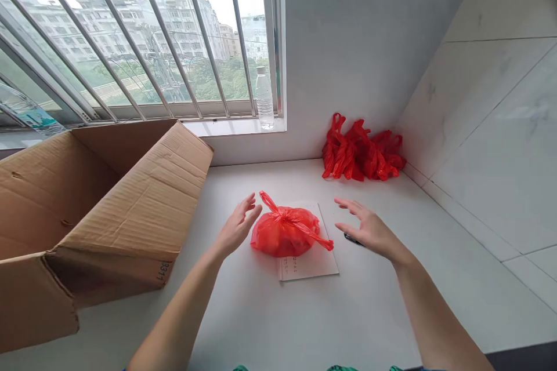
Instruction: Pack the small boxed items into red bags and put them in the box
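Tied red bag (285,232) sits on a paper sheet (311,264) on the surface (304,324). Left hand (237,226) and right hand (369,229) hover either side of the bag, fingers spread, holding nothing.

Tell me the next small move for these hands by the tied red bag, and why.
Probably bring both palms inward onto its sides. The left hand and right hand hover open on either side of the tied red bag, neither gripping it, and it rests on a white sheet.
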### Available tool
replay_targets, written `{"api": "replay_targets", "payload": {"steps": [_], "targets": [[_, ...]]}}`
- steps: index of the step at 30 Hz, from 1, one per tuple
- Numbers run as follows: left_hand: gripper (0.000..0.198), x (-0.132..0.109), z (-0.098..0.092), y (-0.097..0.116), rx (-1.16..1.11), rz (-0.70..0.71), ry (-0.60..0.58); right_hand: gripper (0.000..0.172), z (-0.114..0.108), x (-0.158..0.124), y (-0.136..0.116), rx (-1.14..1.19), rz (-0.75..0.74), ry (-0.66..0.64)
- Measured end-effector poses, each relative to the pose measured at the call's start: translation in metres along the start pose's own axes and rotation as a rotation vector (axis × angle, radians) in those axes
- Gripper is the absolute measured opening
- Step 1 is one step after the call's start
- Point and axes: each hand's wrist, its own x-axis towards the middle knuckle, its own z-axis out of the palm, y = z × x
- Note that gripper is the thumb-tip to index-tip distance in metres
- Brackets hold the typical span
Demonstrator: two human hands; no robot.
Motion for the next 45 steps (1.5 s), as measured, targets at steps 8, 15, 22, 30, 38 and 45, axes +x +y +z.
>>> {"api": "replay_targets", "payload": {"steps": [8, 15, 22, 30, 38, 45], "targets": [[0.034, 0.000, 0.057, 0.004, 0.448, 0.284, -0.020, 0.082, 0.091, 0.041, -0.011, -0.189, -0.388, -0.162], [0.047, -0.004, 0.080, -0.033, 0.686, 0.534, 0.021, 0.073, 0.118, 0.047, 0.028, -0.411, -0.465, 0.048], [0.058, -0.004, 0.090, -0.048, 0.845, 0.462, -0.039, 0.056, 0.125, 0.043, 0.031, -0.423, -0.394, -0.049], [0.054, 0.000, 0.092, -0.056, 0.797, 0.436, -0.065, 0.049, 0.124, 0.044, 0.030, -0.365, -0.364, -0.047], [0.050, -0.003, 0.095, -0.058, 0.719, 0.454, -0.030, 0.047, 0.130, 0.043, 0.036, -0.354, -0.382, -0.016], [0.035, -0.005, 0.081, -0.048, 0.523, 0.424, -0.035, 0.055, 0.108, 0.042, 0.030, -0.239, -0.428, -0.106]]}}
